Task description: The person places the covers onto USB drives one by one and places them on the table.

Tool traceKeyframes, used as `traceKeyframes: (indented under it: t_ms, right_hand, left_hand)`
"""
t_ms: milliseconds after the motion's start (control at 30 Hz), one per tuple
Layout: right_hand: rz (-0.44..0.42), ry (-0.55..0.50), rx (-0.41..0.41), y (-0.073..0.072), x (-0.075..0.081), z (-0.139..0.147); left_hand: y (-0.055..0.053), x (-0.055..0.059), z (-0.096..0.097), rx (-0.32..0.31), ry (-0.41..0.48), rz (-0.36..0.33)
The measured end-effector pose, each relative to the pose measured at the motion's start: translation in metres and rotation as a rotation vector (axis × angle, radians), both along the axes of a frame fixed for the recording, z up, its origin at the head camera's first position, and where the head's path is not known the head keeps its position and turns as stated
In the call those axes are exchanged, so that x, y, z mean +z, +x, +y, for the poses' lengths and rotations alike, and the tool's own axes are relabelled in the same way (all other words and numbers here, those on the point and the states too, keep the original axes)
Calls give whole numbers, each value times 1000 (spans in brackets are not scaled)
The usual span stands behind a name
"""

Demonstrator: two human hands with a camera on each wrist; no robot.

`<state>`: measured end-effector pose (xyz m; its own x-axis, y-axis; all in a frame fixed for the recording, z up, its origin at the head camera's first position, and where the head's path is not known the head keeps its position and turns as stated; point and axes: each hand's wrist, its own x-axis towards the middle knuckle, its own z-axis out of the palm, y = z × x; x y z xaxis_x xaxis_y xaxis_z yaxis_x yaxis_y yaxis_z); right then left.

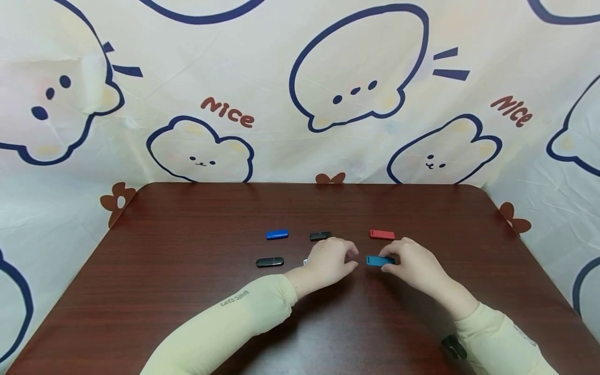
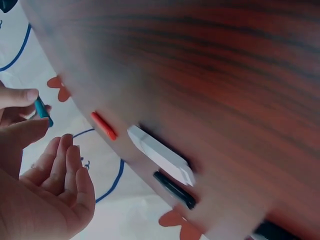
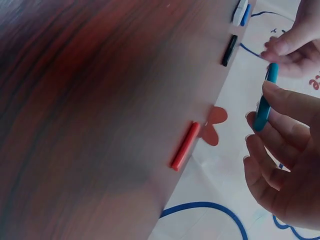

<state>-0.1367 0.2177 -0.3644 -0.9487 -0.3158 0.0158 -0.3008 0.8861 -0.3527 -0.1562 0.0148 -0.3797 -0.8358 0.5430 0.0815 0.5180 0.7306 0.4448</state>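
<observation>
My right hand (image 1: 414, 263) pinches a teal USB stick (image 1: 375, 260) between thumb and fingers. The right wrist view shows the teal stick held at its near half, its far end pointing to the other hand. Close to that end is my left hand (image 1: 330, 260), fingers loosely bent and holding nothing. A white USB stick (image 2: 160, 154) lies on the table, mostly hidden behind the left hand in the head view. Just beyond that hand lies a small black stick (image 1: 320, 236). Beyond the right hand is a red stick (image 1: 382, 234).
Farther left on the brown table (image 1: 187, 224) lie a blue stick (image 1: 277, 234) and a longer black stick (image 1: 269, 262). A pale cloth (image 1: 281, 156) with cartoon drawings hangs behind the table's back edge and along both sides.
</observation>
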Motion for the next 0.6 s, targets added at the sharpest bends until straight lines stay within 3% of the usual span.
traceKeyframes:
  t_ms: [600]
  right_hand:
    - [-114,70,-48,-16,-19,14]
  left_hand:
    - [0,6,-34,94,24,50]
